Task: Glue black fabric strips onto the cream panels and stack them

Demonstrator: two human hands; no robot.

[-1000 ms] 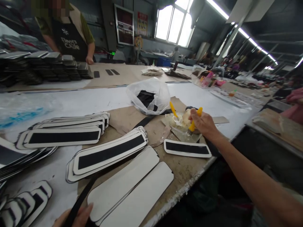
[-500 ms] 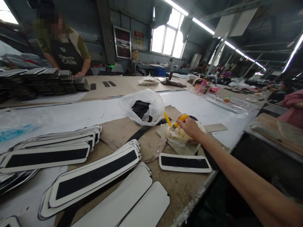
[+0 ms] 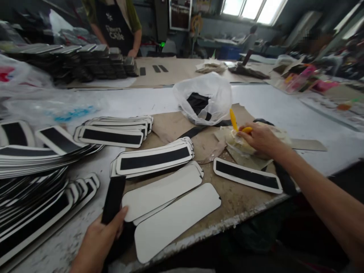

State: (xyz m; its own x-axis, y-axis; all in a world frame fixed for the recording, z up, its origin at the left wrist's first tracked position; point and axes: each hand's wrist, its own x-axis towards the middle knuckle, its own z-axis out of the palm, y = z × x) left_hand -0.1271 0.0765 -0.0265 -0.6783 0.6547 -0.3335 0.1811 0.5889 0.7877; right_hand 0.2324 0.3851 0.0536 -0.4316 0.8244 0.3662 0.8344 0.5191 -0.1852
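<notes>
My right hand (image 3: 257,138) is closed round a yellow-handled brush (image 3: 246,130), its head down at the white paste (image 3: 239,141) in a pale, plastic-lined container. A second yellow handle (image 3: 233,119) stands up from the paste. At the lower left, my left hand (image 3: 99,237) has its fingers curled and its thumb on the left end of a white panel (image 3: 163,193); its fingertips are partly hidden. A black strip (image 3: 113,197) passes beside this hand. Nearer the edge lies another white panel (image 3: 178,223). One white panel with a black inset (image 3: 247,175) lies below my right hand.
Stacks of black-inset panels (image 3: 155,160) cover the left, with a larger heap (image 3: 31,204) beyond my left hand. A clear plastic bag (image 3: 218,100) holding black pieces stands behind. Across the table, a person in an apron (image 3: 118,32) stands by dark stacked pieces (image 3: 96,62).
My left hand has come into view at the lower left, at the white panel's end. The view has tilted down and turned left. My right hand keeps the brush at the paste.
</notes>
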